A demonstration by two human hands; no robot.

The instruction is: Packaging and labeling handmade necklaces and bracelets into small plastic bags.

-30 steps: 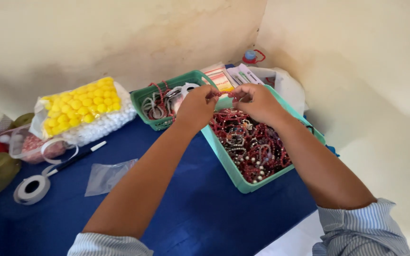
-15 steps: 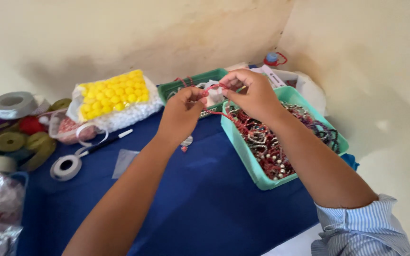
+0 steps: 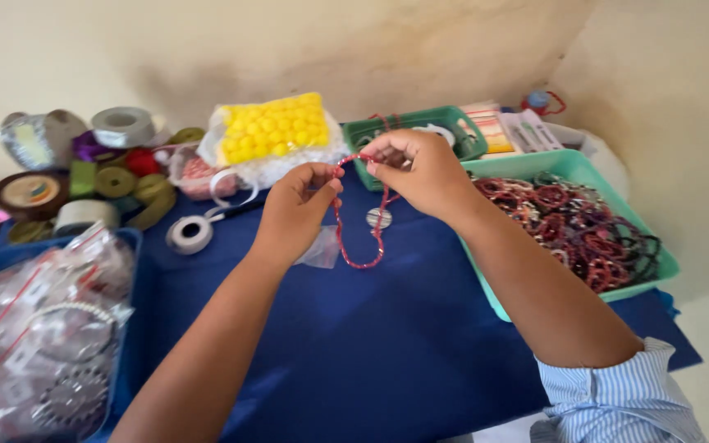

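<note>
Worktop (image 3: 371, 344) under a blue cloth takes up most of the view, and it's pretty crowded round the edges. Biggest item is the teal tray (image 3: 535, 166) at 3 o'clock, piled with red and dark beaded loops, so plenty of pieces are still sitting in there. At 8 o'clock there's a blue bin (image 3: 137, 246) stuffed with clear packets, and at 12 a bag of yellow and white balls (image 3: 276, 131), with a smaller green basket (image 3: 445, 121) just right of it. Ribbon rolls (image 3: 84, 180) cluster at 10 o'clock, plus a white tape roll (image 3: 189, 234) nearer the middle.

Dead centre, one red beaded string (image 3: 360, 238) is up off the cloth, hanging in a loop between both hands with a round silvery pendant (image 3: 378, 218) on it. Left hand (image 3: 297, 209) has its grip pinched on one end, right hand (image 3: 416, 168) pinched on the other. Looks like the ends aren't joined yet, though I can't really tell. A small clear bag (image 3: 322, 248) lies right below the loop, nothing else blocks the space.
</note>
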